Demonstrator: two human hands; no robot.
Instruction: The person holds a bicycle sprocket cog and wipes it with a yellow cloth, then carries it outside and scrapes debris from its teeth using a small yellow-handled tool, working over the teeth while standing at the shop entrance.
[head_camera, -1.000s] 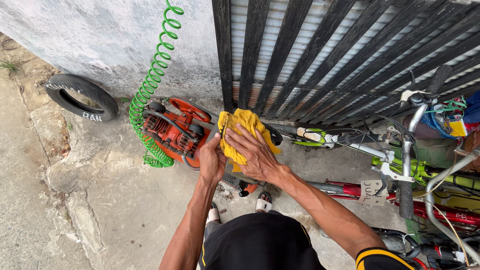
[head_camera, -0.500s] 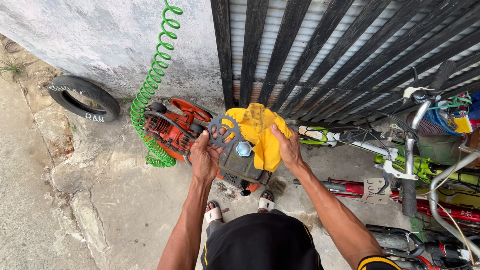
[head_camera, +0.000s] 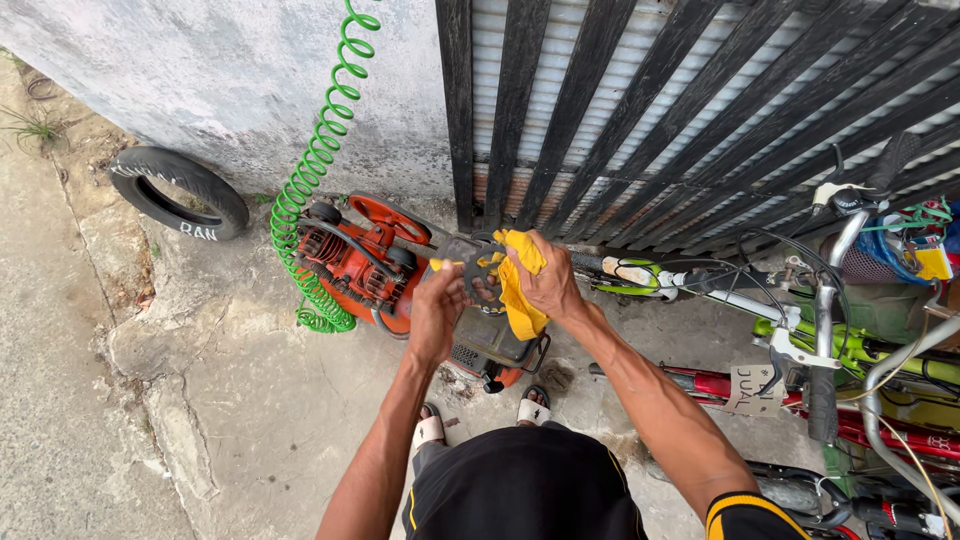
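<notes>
Yellow cloth (head_camera: 520, 285) in the right hand (head_camera: 545, 280) presses against a dark metal sprocket (head_camera: 478, 272), which the left hand (head_camera: 437, 312) grips from the other side, both held up above an orange air compressor (head_camera: 365, 265) on the concrete floor (head_camera: 230, 400). Green coiled hose (head_camera: 315, 170) hangs beside it; bicycles (head_camera: 820, 330) lean against a black gate (head_camera: 620, 110).

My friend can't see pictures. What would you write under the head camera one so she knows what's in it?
A person's left hand holds a toothed metal bicycle sprocket while the right hand presses a yellow rag against it. Below stands a red air compressor with a coiled green hose; a loose tyre lies left and bicycles right.
</notes>
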